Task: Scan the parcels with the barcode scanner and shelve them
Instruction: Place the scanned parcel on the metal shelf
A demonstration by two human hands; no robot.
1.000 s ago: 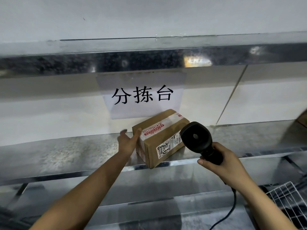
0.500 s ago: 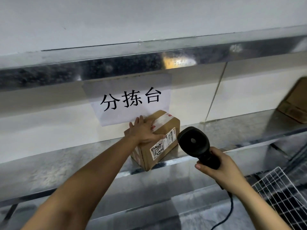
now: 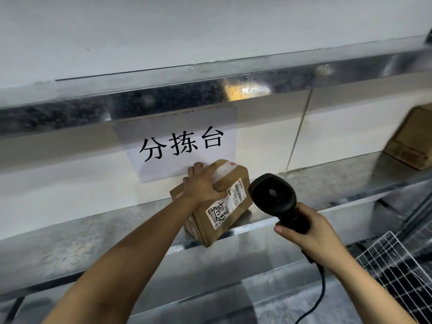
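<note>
Left hand [image 3: 203, 184] has moved from the box's left side onto its top and now grips the box [image 3: 218, 202], thumb over the near edge. So it's steadied, label turned to the scanner, likely scan step. Box sits at the front edge of the middle shelf [image 3: 70, 232]. Right hand [image 3: 311, 232] grips the scanner [image 3: 272, 195], just right of the box. Sign [image 3: 181, 146] reads 分拣台; label [image 3: 225, 204] print unreadable. Second box [image 3: 413, 141] far right.

Matt cardboard parcel [image 3: 230, 206], glossy metal shelf [image 3: 70, 249]
</note>
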